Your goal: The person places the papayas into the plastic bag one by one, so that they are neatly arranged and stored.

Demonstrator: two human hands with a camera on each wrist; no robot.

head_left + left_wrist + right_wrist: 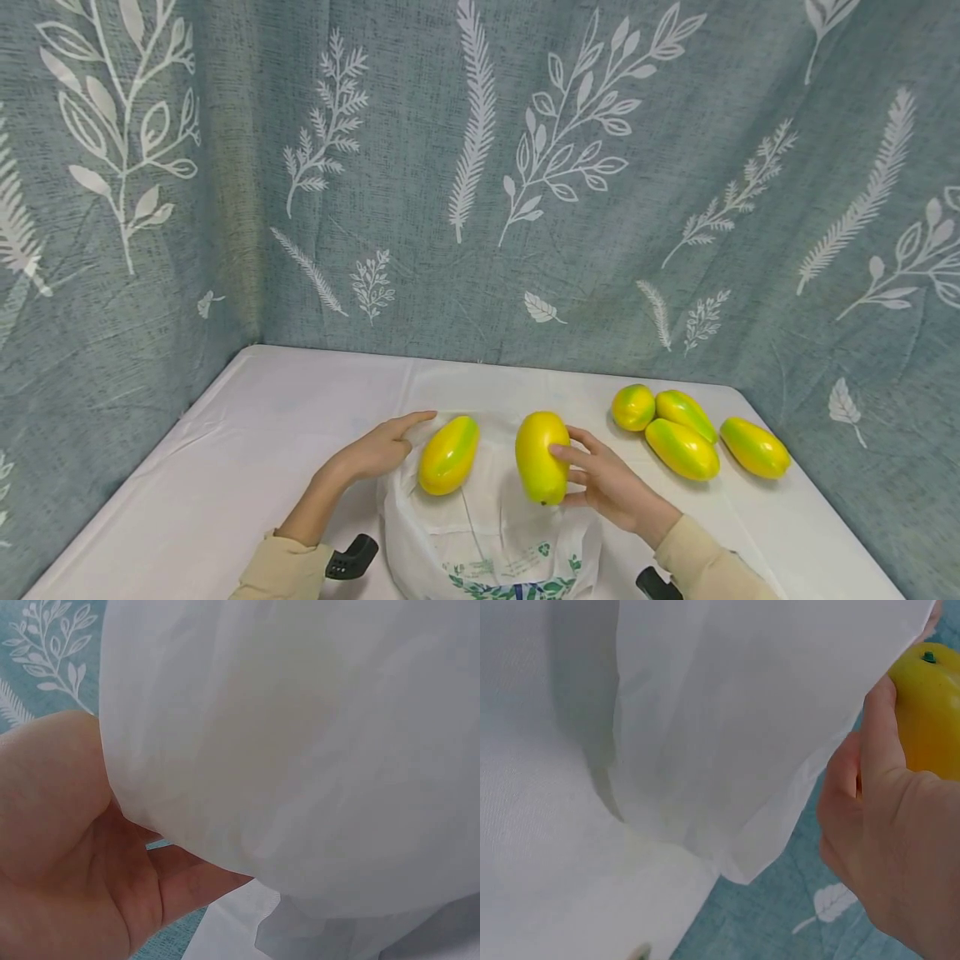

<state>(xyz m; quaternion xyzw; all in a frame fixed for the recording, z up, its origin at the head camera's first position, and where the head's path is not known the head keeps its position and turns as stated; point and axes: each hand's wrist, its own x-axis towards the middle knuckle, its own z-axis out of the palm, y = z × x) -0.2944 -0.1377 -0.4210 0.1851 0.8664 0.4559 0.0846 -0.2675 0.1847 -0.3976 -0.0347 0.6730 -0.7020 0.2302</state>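
A white plastic bag (480, 533) with green leaf print stands in front of me, its mouth facing up. One yellow-green papaya (450, 456) shows inside the bag's mouth on the left. My left hand (378, 450) holds the bag's left rim, index finger stretched along the edge and the other fingers curled. In the left wrist view the bag's white side hides part of those fingers. My right hand (607, 483) grips a second papaya from its right side, over the right part of the bag's mouth. The right wrist view shows this papaya's small green stem end.
Several more papayas lie grouped on the right of the white table (300, 400), among them a front papaya (682, 450) and a papaya near the right edge (753, 448). A blue-green curtain (420, 167) with white leaf patterns hangs behind and at both sides.
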